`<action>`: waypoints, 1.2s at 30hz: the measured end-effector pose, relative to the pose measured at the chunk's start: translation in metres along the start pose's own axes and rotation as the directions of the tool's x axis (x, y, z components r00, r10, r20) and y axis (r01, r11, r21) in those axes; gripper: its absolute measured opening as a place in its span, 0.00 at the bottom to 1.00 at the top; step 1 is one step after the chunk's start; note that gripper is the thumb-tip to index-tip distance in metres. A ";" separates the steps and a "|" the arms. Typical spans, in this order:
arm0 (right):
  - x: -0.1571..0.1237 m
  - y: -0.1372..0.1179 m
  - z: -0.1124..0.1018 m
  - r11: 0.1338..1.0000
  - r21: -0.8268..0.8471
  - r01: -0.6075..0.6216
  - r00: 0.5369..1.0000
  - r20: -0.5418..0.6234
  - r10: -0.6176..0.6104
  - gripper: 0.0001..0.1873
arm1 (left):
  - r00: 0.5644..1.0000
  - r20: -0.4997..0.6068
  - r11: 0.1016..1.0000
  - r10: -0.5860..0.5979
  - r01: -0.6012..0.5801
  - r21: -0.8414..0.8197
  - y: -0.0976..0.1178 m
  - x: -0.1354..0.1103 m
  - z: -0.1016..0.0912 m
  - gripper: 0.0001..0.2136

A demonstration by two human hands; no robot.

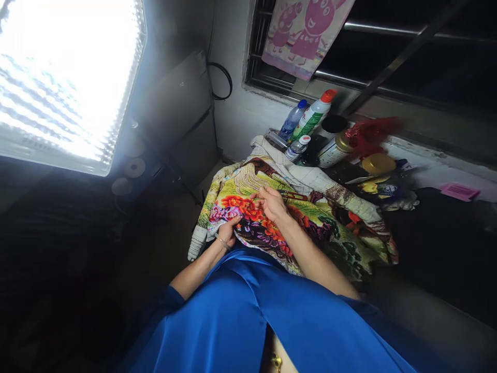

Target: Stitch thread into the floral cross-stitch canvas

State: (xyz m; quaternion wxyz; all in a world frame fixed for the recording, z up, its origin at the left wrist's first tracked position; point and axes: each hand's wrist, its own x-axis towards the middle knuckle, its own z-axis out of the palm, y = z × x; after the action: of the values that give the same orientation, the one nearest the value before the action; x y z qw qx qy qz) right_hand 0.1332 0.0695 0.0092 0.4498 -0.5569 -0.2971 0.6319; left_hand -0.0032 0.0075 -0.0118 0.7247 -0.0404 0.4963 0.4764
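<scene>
Gripping the near edge of the embroidered cloth (237, 187), the left hand (227, 231) is closed tight round a fold, thumb on top, bracelet at the wrist. The right hand (272, 203) sits on top of the cloth by the red flowers, fingers curled and bunched together; whether they pinch anything is too small to tell. The cloth spills over the front of the desk (430, 243) towards the blue lap, and its rolled white end (195, 244) hangs past the left edge over dark floor. That left side is where the room is. Behind the cloth it is tight: a water bottle (293, 119), a green-and-white bottle (313, 116) with a red cap, a small bottle (297, 147) and a gold-lidded jar (334, 148) crowd the wall under the window bars. A bright lamp panel (66, 77) glares on the far left.
</scene>
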 end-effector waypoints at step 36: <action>-0.047 0.019 0.008 0.813 -0.578 0.068 0.993 0.118 0.000 0.07 | 0.995 0.020 0.995 -0.100 0.100 0.015 -0.002 0.009 -0.002 0.07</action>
State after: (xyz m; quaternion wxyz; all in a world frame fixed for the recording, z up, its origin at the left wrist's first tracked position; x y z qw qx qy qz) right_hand 0.1194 0.0206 0.0146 0.2523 -0.6257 -0.5103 0.5333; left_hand -0.0026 0.0118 -0.0201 0.7530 -0.0549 0.4894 0.4364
